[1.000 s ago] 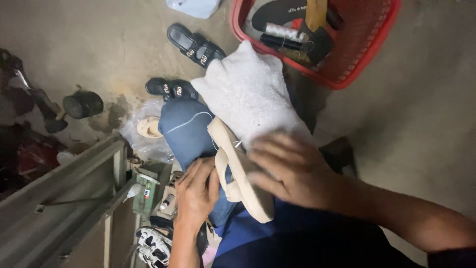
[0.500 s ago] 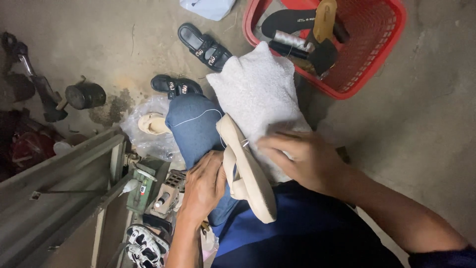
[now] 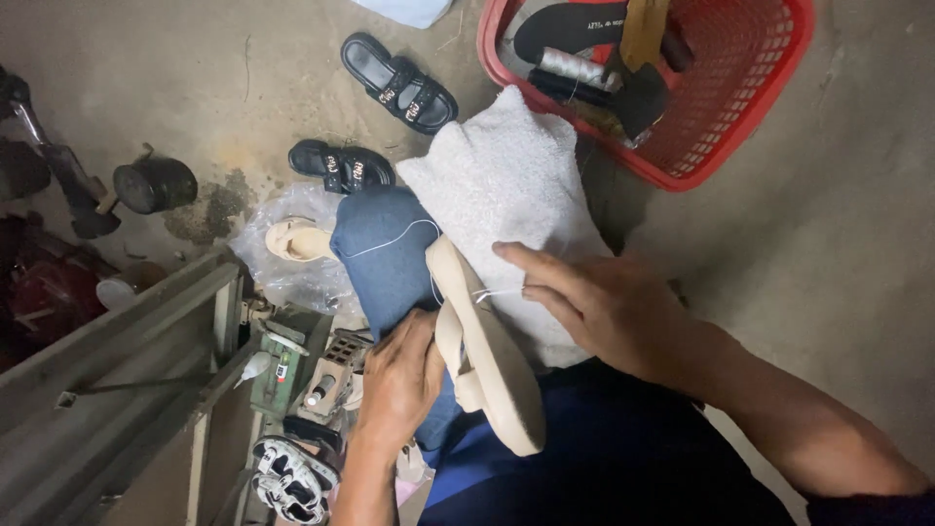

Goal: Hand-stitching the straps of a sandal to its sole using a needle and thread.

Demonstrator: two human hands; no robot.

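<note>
Currently, a beige sandal (image 3: 487, 365) rests on edge across the person's lap, between a white towel (image 3: 506, 195) on one knee and the blue trouser leg (image 3: 385, 253) beside it. The left hand (image 3: 399, 385) presses against the sandal's underside from the left, fingers curled and closed on the sole's edge. The right hand (image 3: 604, 307) lies over the towel on the sandal's other side, fingers extended, thumb and forefinger pinched on a white thread (image 3: 497, 292) that runs from the sandal's strap area — the stitch point itself is too small to make out. A further length of thread loops over the trouser leg.

Surroundings: a red basket (image 3: 769, 107) stands on the concrete floor ahead and to the right, holding a black sole, a grey spool and what appears to be a tan strap. Two black sandals (image 3: 394, 78) lie apart on the floor ahead — one nearer the knee. A clear bag (image 3: 292, 258) with a pale shoe inside sits just left of the knee. A grey metal frame (image 3: 117, 390) and a small green device (image 3: 278, 365) stand at the left.
</note>
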